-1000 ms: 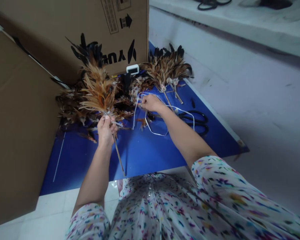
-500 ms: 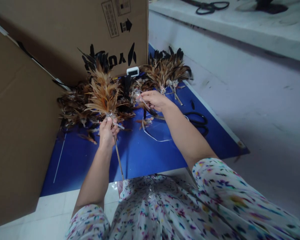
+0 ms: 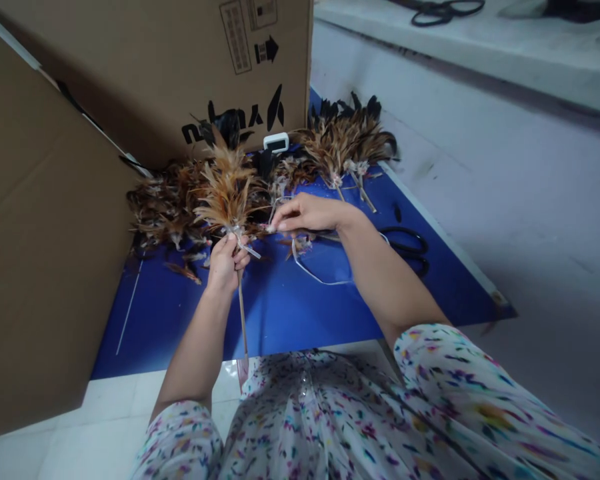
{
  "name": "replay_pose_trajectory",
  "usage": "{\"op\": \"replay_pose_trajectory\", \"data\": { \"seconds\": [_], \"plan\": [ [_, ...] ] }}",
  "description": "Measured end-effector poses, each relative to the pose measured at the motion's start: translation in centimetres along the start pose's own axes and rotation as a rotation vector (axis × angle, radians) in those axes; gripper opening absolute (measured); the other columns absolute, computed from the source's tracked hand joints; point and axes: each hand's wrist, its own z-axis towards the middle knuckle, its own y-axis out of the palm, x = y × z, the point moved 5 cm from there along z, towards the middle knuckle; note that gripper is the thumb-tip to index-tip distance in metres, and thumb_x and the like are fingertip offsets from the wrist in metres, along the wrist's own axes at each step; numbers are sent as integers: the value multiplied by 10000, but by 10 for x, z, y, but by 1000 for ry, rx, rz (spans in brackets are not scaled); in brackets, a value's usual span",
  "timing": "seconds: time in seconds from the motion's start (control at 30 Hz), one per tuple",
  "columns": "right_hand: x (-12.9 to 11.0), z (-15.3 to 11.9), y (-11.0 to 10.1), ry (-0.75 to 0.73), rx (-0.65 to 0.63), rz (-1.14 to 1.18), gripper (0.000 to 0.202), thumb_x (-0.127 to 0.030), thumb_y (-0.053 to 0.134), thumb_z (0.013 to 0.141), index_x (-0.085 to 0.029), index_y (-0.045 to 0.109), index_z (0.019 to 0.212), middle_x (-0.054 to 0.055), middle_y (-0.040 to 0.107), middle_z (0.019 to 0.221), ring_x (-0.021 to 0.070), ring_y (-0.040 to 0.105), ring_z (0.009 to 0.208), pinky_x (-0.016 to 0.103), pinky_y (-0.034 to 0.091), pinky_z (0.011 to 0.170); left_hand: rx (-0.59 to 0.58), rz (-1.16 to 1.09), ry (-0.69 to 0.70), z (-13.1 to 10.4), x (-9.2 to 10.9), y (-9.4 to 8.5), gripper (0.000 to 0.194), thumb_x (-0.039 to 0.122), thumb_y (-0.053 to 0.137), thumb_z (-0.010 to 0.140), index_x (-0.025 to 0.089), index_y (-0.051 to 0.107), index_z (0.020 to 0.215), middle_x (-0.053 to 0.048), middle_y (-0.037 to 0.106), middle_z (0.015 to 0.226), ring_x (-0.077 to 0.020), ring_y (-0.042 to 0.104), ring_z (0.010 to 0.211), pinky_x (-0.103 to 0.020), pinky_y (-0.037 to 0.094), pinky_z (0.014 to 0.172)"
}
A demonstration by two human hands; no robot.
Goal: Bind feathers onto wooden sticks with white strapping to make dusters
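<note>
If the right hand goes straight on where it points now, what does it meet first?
For the right hand, probably the small feathers by its fingertips, then the feather bundle in the left hand; depth is unclear.

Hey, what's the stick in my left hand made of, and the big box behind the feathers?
The thin tan stick in your left hand looks like bare wood, perhaps bamboo: matte and pale brown. The big brown box behind the brown and black feathers looks like matte cardboard, judging by its flat panels and black printing.
</note>
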Motion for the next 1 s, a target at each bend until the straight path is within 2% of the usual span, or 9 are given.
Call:
{"op": "replay_pose_trajectory", "data": {
  "seconds": [0.1, 0.17, 0.23, 0.4, 0.57, 0.73, 1.0],
  "plan": [
    [-25, 0, 10, -197, -37, -206, 193, -164, 567, 834, -159, 731, 935, 24, 693, 866, 108, 598, 792, 239, 434, 769, -12, 17, -30, 0, -2, 2, 191, 261, 672, 802, 108, 564, 767, 8, 551, 658, 23, 238, 356, -100, 166, 294],
    [-38, 0, 16, -284, 9, -316, 214, -123, 540, 849, -163, 734, 933, 39, 672, 917, 122, 589, 874, 258, 419, 834, -18, 34, -36, 0, -2, 3, 208, 270, 685, 786, 101, 568, 755, 4, 560, 655, 26, 233, 351, -99, 160, 291],
    [-45, 1, 21, -316, 62, -404, 230, -109, 522, 863, -168, 732, 937, 44, 639, 911, 126, 573, 873, 263, 411, 831, -21, 51, -51, -1, -4, 5, 227, 279, 701, 767, 99, 566, 740, 2, 562, 642, 28, 232, 345, -98, 155, 290],
    [-48, 4, 30, -287, 112, -533, 310, -21, 450, 849, -167, 721, 885, 51, 600, 921, 126, 539, 840, 249, 394, 765, -73, 88, -101, -5, -9, 12, 243, 293, 725, 738, 106, 574, 777, -13, 589, 662, 29, 225, 342, -98, 140, 289],
    [-49, 5, 35, -231, 89, -541, 269, 4, 475, 812, -142, 698, 848, 47, 633, 878, 122, 551, 808, 244, 381, 756, -103, 115, -116, -6, -13, 13, 266, 311, 747, 720, 123, 560, 749, 47, 485, 538, 17, 207, 336, -99, 148, 294],
    [-49, 5, 32, -159, 157, -422, 221, -16, 515, 773, -150, 663, 866, 15, 672, 790, 114, 579, 752, 226, 378, 717, -134, 148, -123, -6, -16, 13, 297, 333, 755, 704, 106, 590, 799, -26, 620, 688, 27, 225, 352, -103, 142, 295],
    [-42, 6, 28, -74, 272, -364, 169, -77, 567, 771, -151, 680, 873, 0, 674, 722, 102, 585, 677, 226, 374, 693, -117, 164, -115, -7, -17, 13, 293, 342, 755, 706, 100, 621, 805, -27, 624, 712, 28, 240, 355, -106, 155, 301]
  ]
}}
